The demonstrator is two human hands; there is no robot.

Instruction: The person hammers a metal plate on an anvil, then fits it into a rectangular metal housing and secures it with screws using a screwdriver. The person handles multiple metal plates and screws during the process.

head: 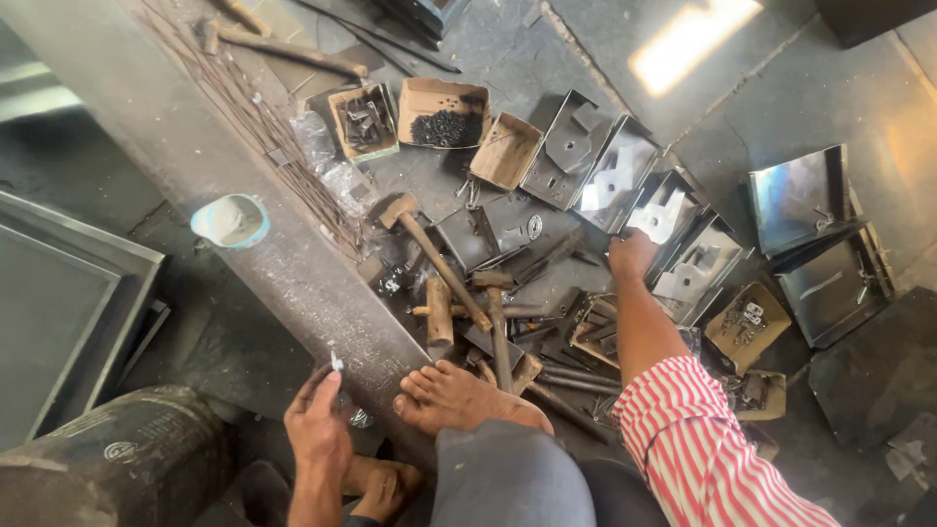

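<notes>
— What's at your far left?

— A dark steel frame (59, 322) lies flat on the floor, with a black drum (107, 459) below it. A long steel beam (195, 146) runs diagonally past them, and a small round cup of grey paste (231, 221) sits on it.

— And your left hand?

— Your left hand (317, 425) rests at the near edge of the beam, fingers pinched narrow around a small metal screw (337, 362) that stands upright against the steel. Your bare foot (459, 395) is planted just beside it, toes touching the beam.

— What's in front of the foot?

— Two wooden-handled hammers (444, 268) lie crossed among loose rods and scrap. Beyond them are open cardboard boxes: one with metal fittings (364, 121), one with a heap of black screws (444, 127), one empty (506, 151).

— Your right hand?

— Your right hand (631, 256), arm in a red-and-white striped sleeve (698, 439), reaches out and closes on the edge of a shiny folded metal box (664, 217), one of a row leaning against each other. I cannot tell how tight the grip is. More such boxes (800, 200) lie well apart at the far right.
</notes>
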